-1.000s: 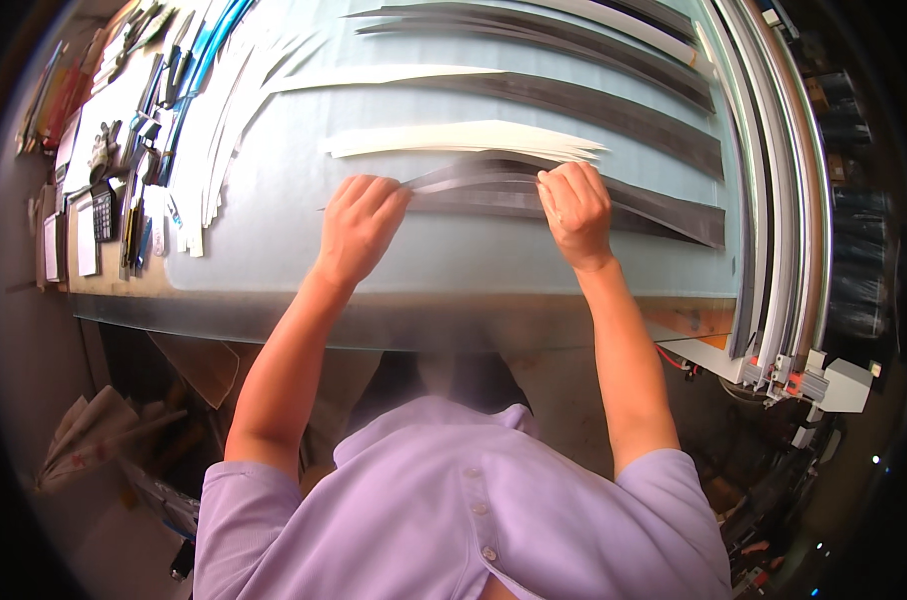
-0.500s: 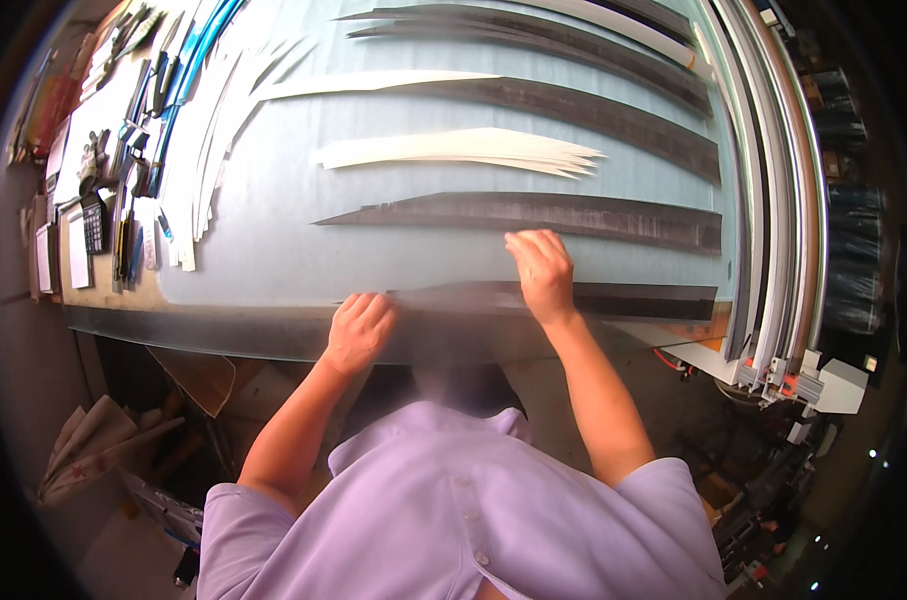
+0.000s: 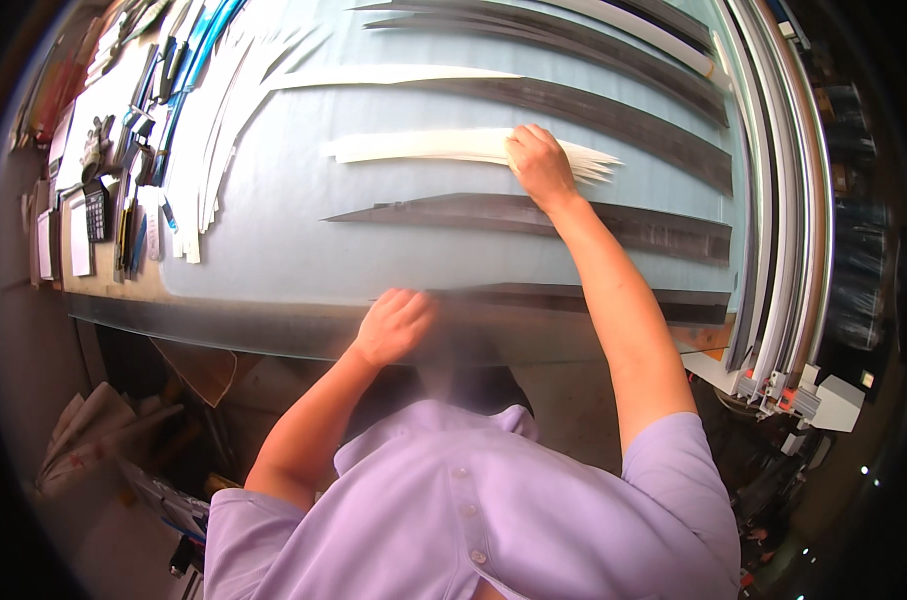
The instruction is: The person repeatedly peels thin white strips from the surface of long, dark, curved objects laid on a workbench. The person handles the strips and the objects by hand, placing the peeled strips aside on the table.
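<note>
A stack of slim white pointed strips (image 3: 424,147) lies across the middle of the table, fanned at its right end. My right hand (image 3: 542,165) reaches over it, its fingers closed down on the strips toward their right part. Lower left, my left hand (image 3: 396,325) is closed over the table's near edge, by the left end of the nearest dark strip (image 3: 614,299). What its curled fingers hold, if anything, is hidden. Between the hands lies another long dark pointed strip (image 3: 454,212), untouched.
More dark strips (image 3: 604,125) lie farther back on the pale blue table (image 3: 274,220). Loose white strips (image 3: 209,175), tools and a calculator (image 3: 97,210) are at the left. Long metal rails (image 3: 789,200) border the right side.
My right hand has moved away from me, from above the near dark strips onto the white stack. My left hand has shifted slightly right along the near edge.
</note>
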{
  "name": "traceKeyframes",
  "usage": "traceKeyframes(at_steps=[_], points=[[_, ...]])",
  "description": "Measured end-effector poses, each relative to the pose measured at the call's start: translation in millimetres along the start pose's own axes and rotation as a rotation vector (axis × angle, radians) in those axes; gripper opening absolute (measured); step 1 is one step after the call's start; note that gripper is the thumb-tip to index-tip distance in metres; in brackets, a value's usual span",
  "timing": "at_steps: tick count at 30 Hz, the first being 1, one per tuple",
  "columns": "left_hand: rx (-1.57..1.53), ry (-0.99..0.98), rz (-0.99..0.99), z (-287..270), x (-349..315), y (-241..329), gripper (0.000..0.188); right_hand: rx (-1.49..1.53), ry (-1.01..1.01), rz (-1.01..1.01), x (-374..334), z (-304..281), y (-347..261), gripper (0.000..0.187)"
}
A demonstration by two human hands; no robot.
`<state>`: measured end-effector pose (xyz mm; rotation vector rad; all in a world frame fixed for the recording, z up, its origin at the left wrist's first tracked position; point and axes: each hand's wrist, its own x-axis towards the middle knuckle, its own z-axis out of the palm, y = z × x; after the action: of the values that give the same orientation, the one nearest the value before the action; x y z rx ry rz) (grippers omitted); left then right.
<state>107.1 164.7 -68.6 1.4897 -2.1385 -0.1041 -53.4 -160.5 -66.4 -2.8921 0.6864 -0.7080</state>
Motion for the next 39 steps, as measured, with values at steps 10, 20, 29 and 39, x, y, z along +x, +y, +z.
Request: traceKeyframes(at_steps=[10, 20, 29, 39], points=[[-0.027, -0.034, 0.056, -3, -1, -1, 0.026, 0.025, -0.040, -0.035, 4, -8, -4, 0.014], [-0.120, 0.064, 0.041, 6, -2, -4, 0.017, -0.051, -0.010, 0.036, 7, -17, -15, 0.006], [0.167, 0.136, -0.423, -95, -9, 15, 0.058, 0.217, 0.186, 0.116, -66, -82, -213, 0.019], [-0.069, -0.038, -0.500, -84, -35, -33, 0.014, 0.182, -0.056, 0.567, -95, -38, -257, 0.026]])
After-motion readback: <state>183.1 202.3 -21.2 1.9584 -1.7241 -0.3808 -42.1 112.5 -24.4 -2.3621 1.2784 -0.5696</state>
